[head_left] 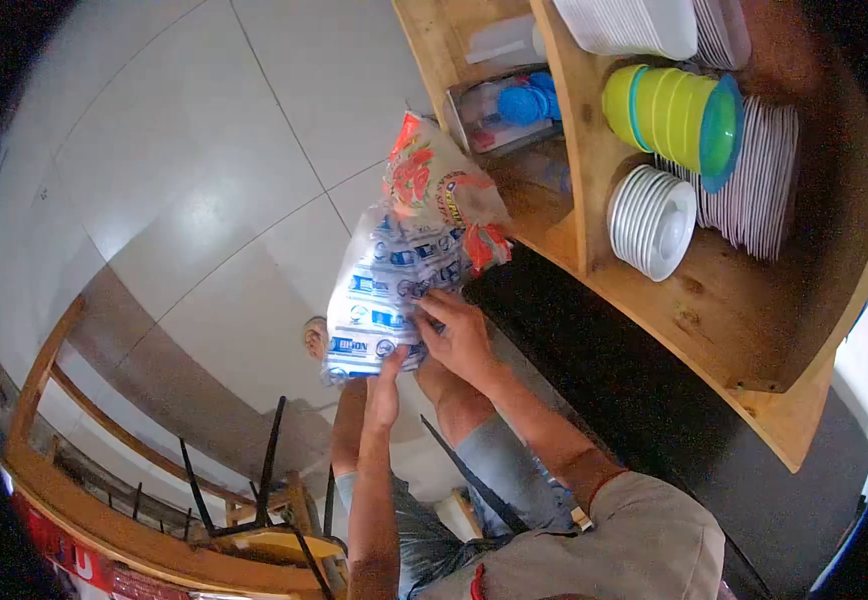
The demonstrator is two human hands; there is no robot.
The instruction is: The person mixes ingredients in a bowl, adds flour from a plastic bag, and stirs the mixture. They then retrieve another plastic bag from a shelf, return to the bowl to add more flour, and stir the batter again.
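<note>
A clear plastic bag [374,300] with blue and white printed packets inside hangs in front of me, above my knees. Its upper part [444,190] carries red print. At the bag's lower edge, my left hand [385,390] is closed with the thumb along the plastic. My right hand [451,335] touches the bag's right side, its fingers bent and pressed together on the plastic.
At the right, a wooden shelf [584,200] holds green bowls [664,110], white bowls [644,220], stacked plates [764,180] and blue items [526,100]. A black surface [614,370] lies beside it. Wooden furniture [154,520] with dark metal legs is at lower left.
</note>
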